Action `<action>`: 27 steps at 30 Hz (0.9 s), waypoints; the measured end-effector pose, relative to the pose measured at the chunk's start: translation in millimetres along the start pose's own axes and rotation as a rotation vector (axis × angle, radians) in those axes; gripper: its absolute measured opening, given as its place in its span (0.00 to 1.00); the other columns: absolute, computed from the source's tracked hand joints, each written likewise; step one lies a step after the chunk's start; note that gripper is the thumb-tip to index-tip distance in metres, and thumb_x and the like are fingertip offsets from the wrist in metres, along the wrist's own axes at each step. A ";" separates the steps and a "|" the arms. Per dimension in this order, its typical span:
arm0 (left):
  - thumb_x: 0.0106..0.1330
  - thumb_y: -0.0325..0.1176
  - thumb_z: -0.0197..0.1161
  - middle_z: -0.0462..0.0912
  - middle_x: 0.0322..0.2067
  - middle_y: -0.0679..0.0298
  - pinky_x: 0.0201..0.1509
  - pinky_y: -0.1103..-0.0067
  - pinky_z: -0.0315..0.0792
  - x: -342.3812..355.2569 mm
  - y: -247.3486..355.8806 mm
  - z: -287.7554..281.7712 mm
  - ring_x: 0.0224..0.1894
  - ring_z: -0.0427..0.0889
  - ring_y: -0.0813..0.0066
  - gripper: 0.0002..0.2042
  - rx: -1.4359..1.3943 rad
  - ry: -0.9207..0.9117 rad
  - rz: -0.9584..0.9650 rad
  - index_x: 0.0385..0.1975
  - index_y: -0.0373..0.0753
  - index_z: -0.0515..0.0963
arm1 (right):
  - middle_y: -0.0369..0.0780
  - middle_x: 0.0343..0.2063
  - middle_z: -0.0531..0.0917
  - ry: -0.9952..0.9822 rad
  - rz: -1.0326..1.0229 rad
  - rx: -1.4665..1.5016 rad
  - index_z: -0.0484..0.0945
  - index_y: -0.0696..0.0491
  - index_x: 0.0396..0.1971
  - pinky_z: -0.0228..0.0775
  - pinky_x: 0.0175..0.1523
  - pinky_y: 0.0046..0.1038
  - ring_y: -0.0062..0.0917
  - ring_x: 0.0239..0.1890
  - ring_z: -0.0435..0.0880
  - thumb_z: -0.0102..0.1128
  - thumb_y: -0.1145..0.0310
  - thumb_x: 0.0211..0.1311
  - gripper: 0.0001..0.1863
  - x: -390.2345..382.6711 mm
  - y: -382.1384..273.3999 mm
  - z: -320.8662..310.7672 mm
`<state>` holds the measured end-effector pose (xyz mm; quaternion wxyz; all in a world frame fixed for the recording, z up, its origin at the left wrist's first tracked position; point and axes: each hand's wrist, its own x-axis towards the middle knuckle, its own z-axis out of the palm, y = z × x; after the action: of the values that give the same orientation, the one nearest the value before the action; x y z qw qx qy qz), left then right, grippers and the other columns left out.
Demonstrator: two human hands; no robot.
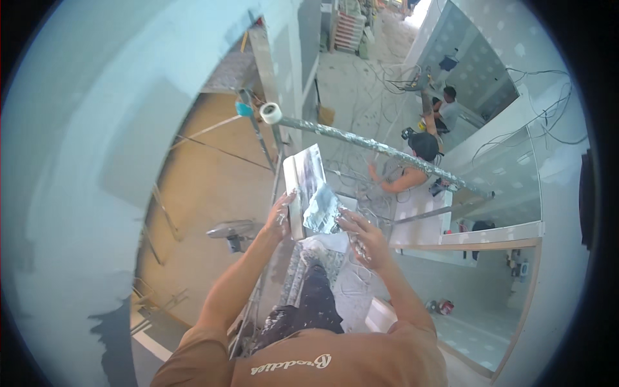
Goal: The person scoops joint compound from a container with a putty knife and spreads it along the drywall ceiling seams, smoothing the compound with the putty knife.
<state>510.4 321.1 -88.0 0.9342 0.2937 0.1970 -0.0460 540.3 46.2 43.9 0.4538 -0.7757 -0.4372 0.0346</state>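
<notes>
Plaster-spattered, my left hand (280,217) grips a wide plastering blade (305,166) by its pale long back edge, with the shiny metal face turned toward the right. Against that blade lies a smaller filling knife (322,209), smeared with wet, pale grey jointing compound. Its near end is in my right hand (362,236), whose fingers are closed and coated in compound. The two tools meet in front of my chest, and the handle of the smaller one is mostly hidden by my fingers.
Ahead runs a plaster-splashed scaffold rail (380,147) with a white tape roll (271,113) at its left end. Under me is a spattered platform (332,264). Beyond the rail, a person in a dark cap (424,147) works near another person (446,108). Cables (403,84) trail across the floor.
</notes>
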 end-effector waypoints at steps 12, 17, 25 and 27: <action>0.75 0.42 0.55 0.81 0.46 0.60 0.51 0.65 0.81 -223.8 83.3 60.7 0.48 0.82 0.66 0.19 0.014 -0.003 0.151 0.59 0.40 0.71 | 0.47 0.58 0.78 0.292 -0.130 -0.284 0.75 0.48 0.60 0.77 0.42 0.30 0.35 0.39 0.84 0.58 0.83 0.57 0.29 19.7 -75.9 -21.5; 0.75 0.50 0.52 0.82 0.50 0.57 0.57 0.62 0.78 -267.3 36.0 49.4 0.50 0.82 0.63 0.23 -0.129 -0.109 0.192 0.59 0.38 0.73 | 0.40 0.41 0.84 0.216 0.448 1.004 0.72 0.54 0.55 0.70 0.27 0.20 0.17 0.32 0.81 0.62 0.69 0.68 0.18 15.3 -123.2 63.3; 0.76 0.43 0.53 0.79 0.56 0.55 0.63 0.59 0.73 -281.9 16.3 26.9 0.56 0.79 0.58 0.20 -0.223 -0.032 0.241 0.60 0.37 0.71 | 0.38 0.46 0.81 0.116 0.483 1.587 0.73 0.55 0.55 0.70 0.57 0.25 0.21 0.49 0.79 0.63 0.68 0.66 0.19 -23.1 -114.7 201.3; 0.76 0.42 0.52 0.79 0.55 0.55 0.63 0.59 0.73 -282.7 17.3 21.1 0.55 0.80 0.57 0.19 -0.244 0.048 0.269 0.59 0.37 0.72 | 0.38 0.46 0.81 0.043 0.424 1.400 0.74 0.56 0.54 0.70 0.58 0.26 0.22 0.49 0.79 0.62 0.68 0.66 0.18 -23.1 -132.8 185.7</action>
<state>261.6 314.9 48.7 0.9557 0.2027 0.1824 0.1106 356.6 182.3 24.7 0.8353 -0.3724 -0.1442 0.3779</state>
